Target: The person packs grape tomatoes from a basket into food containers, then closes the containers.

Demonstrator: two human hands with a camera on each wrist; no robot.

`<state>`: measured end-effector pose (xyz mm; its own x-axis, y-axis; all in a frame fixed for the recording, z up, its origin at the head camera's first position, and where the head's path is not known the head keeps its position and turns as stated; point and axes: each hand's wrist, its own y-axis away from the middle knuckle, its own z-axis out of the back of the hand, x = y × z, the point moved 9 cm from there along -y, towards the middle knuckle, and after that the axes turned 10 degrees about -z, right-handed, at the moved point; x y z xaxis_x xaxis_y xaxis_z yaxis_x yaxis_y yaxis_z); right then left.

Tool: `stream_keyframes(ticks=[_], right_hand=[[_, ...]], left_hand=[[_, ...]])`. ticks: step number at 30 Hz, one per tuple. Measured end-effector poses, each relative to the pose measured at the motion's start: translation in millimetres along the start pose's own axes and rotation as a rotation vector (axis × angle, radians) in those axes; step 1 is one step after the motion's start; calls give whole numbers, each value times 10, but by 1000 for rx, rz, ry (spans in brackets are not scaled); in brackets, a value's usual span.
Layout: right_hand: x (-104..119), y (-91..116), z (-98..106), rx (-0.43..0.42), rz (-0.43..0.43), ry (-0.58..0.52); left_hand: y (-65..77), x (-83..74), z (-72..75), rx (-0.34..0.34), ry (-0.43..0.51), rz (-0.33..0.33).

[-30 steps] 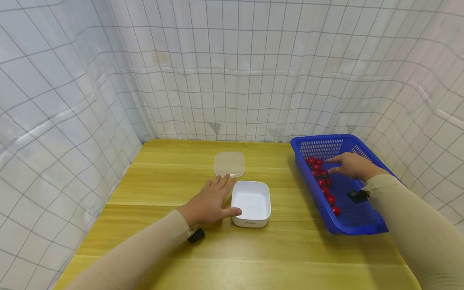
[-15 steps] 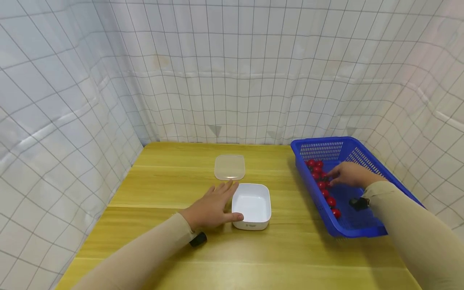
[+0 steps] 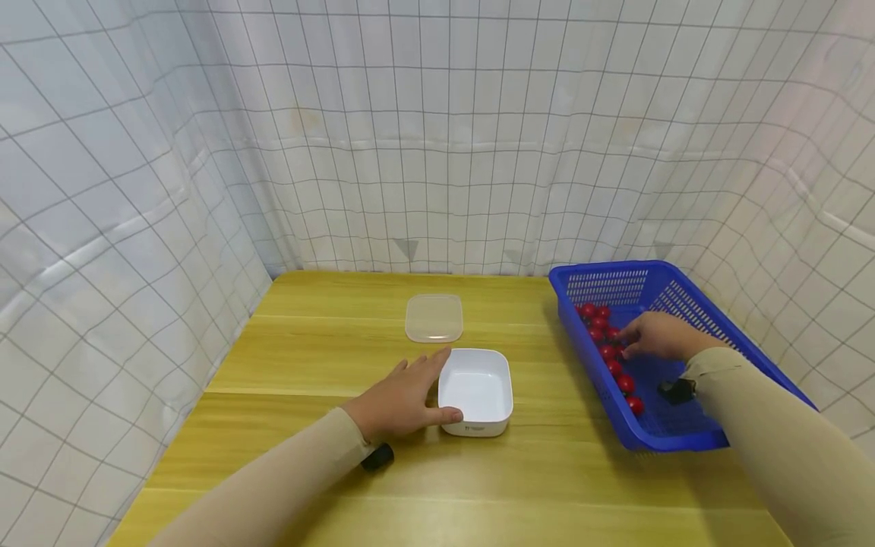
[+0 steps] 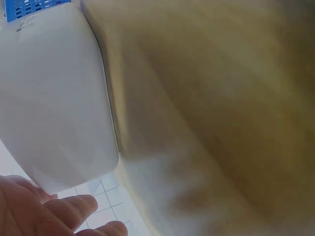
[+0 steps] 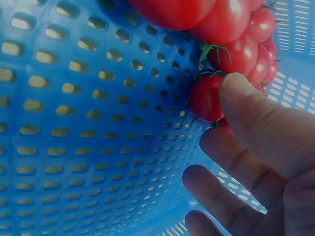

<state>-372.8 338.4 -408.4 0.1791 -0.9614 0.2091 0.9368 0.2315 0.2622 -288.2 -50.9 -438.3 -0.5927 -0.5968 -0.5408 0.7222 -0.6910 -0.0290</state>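
Observation:
A white square box (image 3: 475,386) without a lid stands mid-table. My left hand (image 3: 403,396) lies along its left side, fingers extended toward its back corner and thumb at its front left; in the left wrist view the fingers (image 4: 74,209) are by the box's end. Inside the blue basket (image 3: 598,403), several small red tomatoes (image 3: 608,352) with green stems lie along the left wall. My right hand (image 3: 661,336) reaches in among them. The thumb (image 5: 241,91) overlaps one tomato (image 5: 205,98) and the index finger lies below it, without a visible firm grip.
A translucent square lid (image 3: 434,317) lies flat behind the box. The yellow wooden table (image 3: 444,494) ends at a white gridded curtain (image 3: 424,152) at the back and sides. The basket's raised rim surrounds my right hand.
My right hand has lowered into the basket, its fingers coming closer to the tomatoes. My left hand stays beside the box, nearly still. The whole view has shifted slightly downward.

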Motion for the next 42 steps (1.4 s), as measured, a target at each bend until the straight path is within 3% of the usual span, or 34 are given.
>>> stream_keyframes(ticks=[28,36,42], right_hand=[[-82,-43,-139,83,-31,-62],[-62,-35,-119,75,-12,-68],[-56,-41,-37,14,-4,-122]], left_hand=[[-5,-1,-21,31,3,54],[-19,0,-30,45,2,46],[-18,-7,-23,42,5,47]])
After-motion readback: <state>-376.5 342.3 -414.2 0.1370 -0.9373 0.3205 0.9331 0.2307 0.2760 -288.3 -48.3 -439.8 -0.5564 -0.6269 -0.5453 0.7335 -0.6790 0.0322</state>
